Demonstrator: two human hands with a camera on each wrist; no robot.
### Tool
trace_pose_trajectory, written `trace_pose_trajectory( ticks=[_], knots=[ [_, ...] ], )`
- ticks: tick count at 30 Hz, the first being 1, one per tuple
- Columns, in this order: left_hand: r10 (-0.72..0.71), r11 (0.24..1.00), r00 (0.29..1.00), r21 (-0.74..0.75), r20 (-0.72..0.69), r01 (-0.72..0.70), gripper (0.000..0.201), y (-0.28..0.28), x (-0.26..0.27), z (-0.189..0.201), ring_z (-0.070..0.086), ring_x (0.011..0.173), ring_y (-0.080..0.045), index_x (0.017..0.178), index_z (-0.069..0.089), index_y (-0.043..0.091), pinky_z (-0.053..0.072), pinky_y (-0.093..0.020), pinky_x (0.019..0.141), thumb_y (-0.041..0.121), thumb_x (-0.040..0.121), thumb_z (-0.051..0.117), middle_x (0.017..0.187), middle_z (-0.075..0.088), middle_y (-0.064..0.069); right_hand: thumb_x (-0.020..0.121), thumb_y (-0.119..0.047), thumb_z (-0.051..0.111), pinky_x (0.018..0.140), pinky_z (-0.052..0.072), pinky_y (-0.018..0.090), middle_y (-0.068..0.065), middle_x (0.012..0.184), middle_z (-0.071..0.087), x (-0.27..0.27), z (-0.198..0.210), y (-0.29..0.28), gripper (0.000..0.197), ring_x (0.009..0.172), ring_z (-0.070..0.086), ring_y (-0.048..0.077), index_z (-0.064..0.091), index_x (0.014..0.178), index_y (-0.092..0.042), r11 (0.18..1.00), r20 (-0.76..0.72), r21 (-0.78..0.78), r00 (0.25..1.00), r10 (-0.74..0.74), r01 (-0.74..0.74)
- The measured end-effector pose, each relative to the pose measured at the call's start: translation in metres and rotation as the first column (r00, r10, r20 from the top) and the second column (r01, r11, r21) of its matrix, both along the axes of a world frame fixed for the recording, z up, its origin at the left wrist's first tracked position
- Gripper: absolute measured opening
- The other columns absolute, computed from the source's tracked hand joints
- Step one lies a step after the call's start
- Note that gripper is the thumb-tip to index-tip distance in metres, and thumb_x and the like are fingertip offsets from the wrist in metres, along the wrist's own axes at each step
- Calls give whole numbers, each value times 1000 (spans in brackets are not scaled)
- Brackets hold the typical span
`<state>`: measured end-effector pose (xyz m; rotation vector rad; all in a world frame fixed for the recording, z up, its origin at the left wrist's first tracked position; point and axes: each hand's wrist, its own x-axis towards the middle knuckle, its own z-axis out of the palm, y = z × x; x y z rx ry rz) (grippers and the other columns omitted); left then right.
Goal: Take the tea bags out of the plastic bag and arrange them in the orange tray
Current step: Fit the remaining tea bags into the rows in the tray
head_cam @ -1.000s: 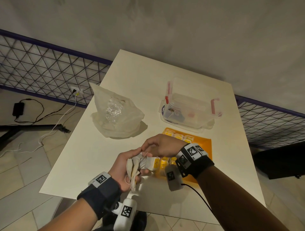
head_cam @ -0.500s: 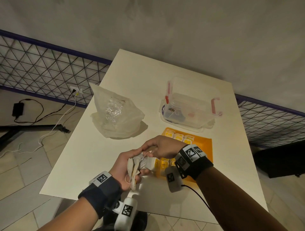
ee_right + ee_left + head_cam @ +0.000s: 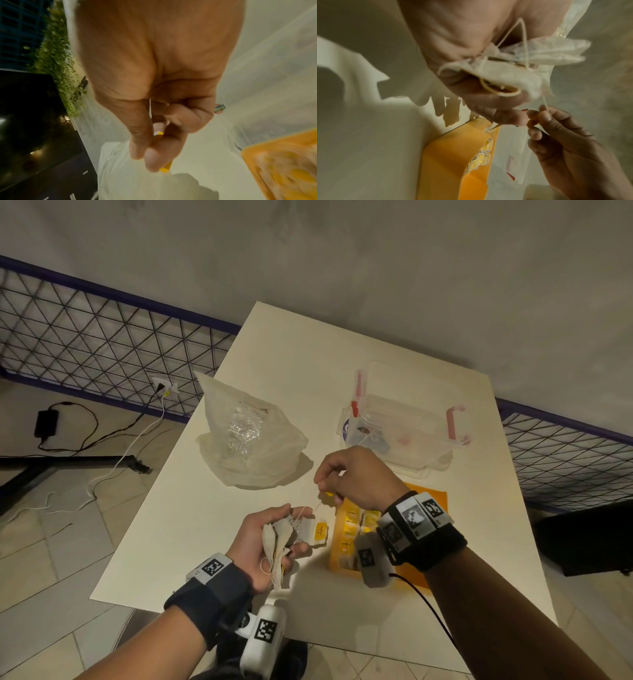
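My left hand [image 3: 270, 539] clutches a bunch of tea bags [image 3: 279, 537] above the table [image 3: 191, 518], my right hand [image 3: 356, 477] pinches one yellow tag [image 3: 329, 494] on its string, beside the orange tray [image 3: 435, 498]; the plastic bag [image 3: 250, 440] lies beyond.

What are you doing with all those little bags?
A person's left hand holds a bunch of tea bags. The right hand pinches one bag's yellow tag and its string. Some tea bags already lie in the orange tray. The plastic bag sits on the table.
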<state>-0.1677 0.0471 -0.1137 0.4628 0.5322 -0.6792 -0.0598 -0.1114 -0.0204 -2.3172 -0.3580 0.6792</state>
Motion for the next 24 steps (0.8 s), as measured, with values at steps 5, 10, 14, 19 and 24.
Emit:
trace_pose_trajectory(
  ticks=[5,10,14,19,24],
  knots=[
    [30,997,999,66,11,-31,33,-1,1,2,57,56,-22,107,68,12,34,-18,35,34,89,52,99,59,-14,88,-10,70,56,53,18,1,86,71,0,23,-1,8,47,62,3,75,90,-16,1000,100,29,995,8,-11],
    [56,996,998,65,37,-59,27,0,1,5,55,58,-24,104,67,10,34,-19,35,26,86,54,92,65,-19,84,-9,73,52,50,18,-4,70,66,1,25,-4,4,43,58,2,74,87,-12,998,128,13,990,-58,57],
    [56,996,995,66,82,-62,36,3,2,6,50,56,-22,103,65,11,33,-18,33,6,69,58,79,65,-20,86,-2,69,48,47,19,6,60,68,3,16,-11,6,44,60,4,70,90,-7,978,41,14,977,-208,208],
    [73,990,994,111,81,-82,40,2,3,2,43,52,-16,102,60,13,31,-17,34,-3,66,56,72,61,-15,87,6,61,53,53,25,16,67,71,2,11,-13,10,48,64,10,69,87,0,956,-28,54,957,-289,290],
    [140,973,986,174,94,-155,32,-1,6,-1,41,49,-13,108,53,15,29,-16,35,-4,82,50,64,57,-8,83,3,70,48,47,18,4,67,68,-9,10,-11,6,50,63,7,73,88,0,939,-147,120,941,-305,323]
  ],
)
